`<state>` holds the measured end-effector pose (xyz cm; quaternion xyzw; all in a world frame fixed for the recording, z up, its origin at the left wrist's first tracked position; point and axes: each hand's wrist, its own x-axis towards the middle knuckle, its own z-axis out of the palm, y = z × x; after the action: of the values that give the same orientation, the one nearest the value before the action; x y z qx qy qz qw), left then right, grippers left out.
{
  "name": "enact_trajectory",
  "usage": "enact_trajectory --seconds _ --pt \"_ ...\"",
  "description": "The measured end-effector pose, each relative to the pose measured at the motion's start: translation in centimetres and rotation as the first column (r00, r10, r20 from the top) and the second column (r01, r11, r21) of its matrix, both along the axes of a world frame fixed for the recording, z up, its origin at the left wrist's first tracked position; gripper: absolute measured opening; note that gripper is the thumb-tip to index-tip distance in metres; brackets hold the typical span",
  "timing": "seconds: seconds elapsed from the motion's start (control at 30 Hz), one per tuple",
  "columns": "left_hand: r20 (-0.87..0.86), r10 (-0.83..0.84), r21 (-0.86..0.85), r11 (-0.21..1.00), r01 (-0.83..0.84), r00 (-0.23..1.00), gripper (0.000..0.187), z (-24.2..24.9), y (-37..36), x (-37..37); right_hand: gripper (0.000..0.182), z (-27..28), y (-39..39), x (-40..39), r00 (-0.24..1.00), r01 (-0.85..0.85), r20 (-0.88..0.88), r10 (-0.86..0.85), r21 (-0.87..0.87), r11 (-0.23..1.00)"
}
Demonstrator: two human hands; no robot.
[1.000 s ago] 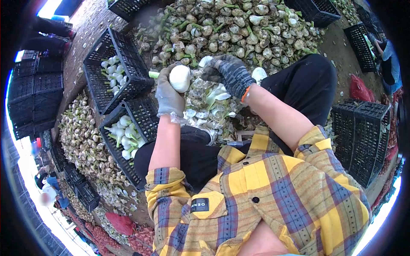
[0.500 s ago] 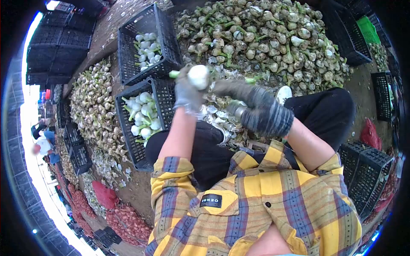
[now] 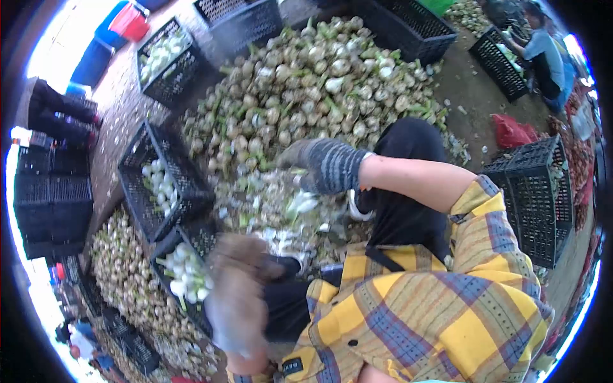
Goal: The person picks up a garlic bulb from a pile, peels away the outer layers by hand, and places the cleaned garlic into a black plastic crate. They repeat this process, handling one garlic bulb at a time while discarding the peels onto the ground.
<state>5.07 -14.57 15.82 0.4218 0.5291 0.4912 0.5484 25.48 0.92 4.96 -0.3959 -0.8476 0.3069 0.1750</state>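
My right hand (image 3: pixel 325 166), in a grey striped knit glove, is over the near edge of a heap of unpeeled garlic bulbs (image 3: pixel 287 96). Its fingers are curled, with a small pale bit showing between thumb and fingers; I cannot tell what it is. Below it lie loose white garlic skins (image 3: pixel 281 223). My left hand (image 3: pixel 239 287), gloved too, is smeared by motion, low beside a black crate (image 3: pixel 207 239). Peeled white garlic bulbs (image 3: pixel 185 274) with green stems lie in that crate, which my left hand partly overlaps.
Another black crate (image 3: pixel 137 153) with peeled bulbs stands further forward, and a third crate (image 3: pixel 182 86) behind it. A second garlic heap (image 3: pixel 124 262) spreads on the left. Stacked crates (image 3: pixel 530 198) stand at my right. A person (image 3: pixel 546 60) crouches by a crate at the far right.
My left hand has swung down and back towards the crate, away from my right hand; the white bulb it held no longer shows. The view has turned and shifted.
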Motion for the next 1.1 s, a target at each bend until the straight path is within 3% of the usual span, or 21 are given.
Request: enact_trajectory --seconds 0.03,0.07,0.1,0.13,0.17,0.2,0.3,0.4,0.6,0.67,0.7,0.83,0.93,0.97,1.1 --pt "0.069 -0.245 -0.037 0.968 0.248 0.967 0.032 1.4 0.0 2.2 0.039 2.2 1.0 1.8 0.994 0.107 0.006 -0.107 -0.033 0.994" --pt "0.124 -0.46 -0.061 0.881 0.47 0.879 0.033 2.7 0.0 4.5 0.041 1.9 3.2 3.9 0.987 0.14 0.067 -0.144 0.067 0.988" --pt "0.128 -0.632 -0.057 0.764 0.642 0.764 0.033 3.3 0.5 6.0 0.042 2.6 4.7 6.1 0.963 0.258 0.08 -0.258 0.003 0.966" --pt "0.053 -0.757 -0.028 0.651 0.759 0.651 0.033 3.6 1.1 6.8 0.042 3.3 5.9 8.3 0.923 0.372 0.11 -0.368 -0.021 0.928" --pt "-0.066 -0.815 0.01 0.577 0.817 0.576 0.033 3.6 1.7 7.5 0.042 1.5 7.5 11.0 0.862 0.46 0.156 -0.481 0.153 0.874" --pt "-0.171 -0.846 0.039 0.505 0.862 0.504 0.033 3.8 2.5 8.1 0.043 1.4 8.6 13.3 0.815 0.504 0.269 -0.513 0.107 0.857" --pt "-0.4 -0.831 0.084 0.387 0.918 0.387 0.034 3.4 4.5 9.5 0.044 -4.7 10.1 19.7 0.67 0.659 0.382 -0.636 0.088 0.747" --pt "-0.483 -0.806 0.094 0.341 0.935 0.342 0.034 2.8 6.4 10.3 0.043 -9.4 10.2 22.0 0.574 0.729 0.518 -0.634 0.028 0.683" --pt "-0.544 -0.776 0.101 0.317 0.943 0.319 0.035 1.4 9.8 11.4 0.042 -15.5 13.6 19.8 0.557 0.629 0.586 -0.588 0.165 0.76" --pt "-0.554 -0.771 0.105 0.312 0.944 0.316 0.036 1.0 10.7 11.6 0.03 -19.6 16.1 19.4 0.558 0.453 0.574 -0.599 0.394 0.799" --pt "-0.553 -0.771 0.109 0.309 0.945 0.316 0.036 0.7 11.2 11.7 0.029 -21.3 16.8 19.2 0.567 0.427 0.58 -0.585 0.4 0.811" --pt "-0.568 -0.758 0.102 0.322 0.941 0.321 0.037 -0.3 13.0 11.8 0.025 -22.8 18.5 17.5 0.475 0.374 0.647 -0.596 0.465 0.803" --pt "-0.576 -0.748 0.099 0.337 0.936 0.33 0.037 -0.8 13.7 11.6 0.023 -23.8 20.0 17.6 0.399 0.501 0.697 -0.595 0.378 0.779" --pt "-0.577 -0.748 0.102 0.332 0.938 0.327 0.037 -0.7 13.8 11.6 0.021 -23.6 19.4 17.7 0.378 0.438 0.681 -0.627 0.465 0.77" --pt "-0.593 -0.728 0.115 0.347 0.931 0.344 0.038 -0.1 12.7 11.5 0.025 -23.5 18.7 18.6 0.363 0.547 0.715 -0.597 0.355 0.758"
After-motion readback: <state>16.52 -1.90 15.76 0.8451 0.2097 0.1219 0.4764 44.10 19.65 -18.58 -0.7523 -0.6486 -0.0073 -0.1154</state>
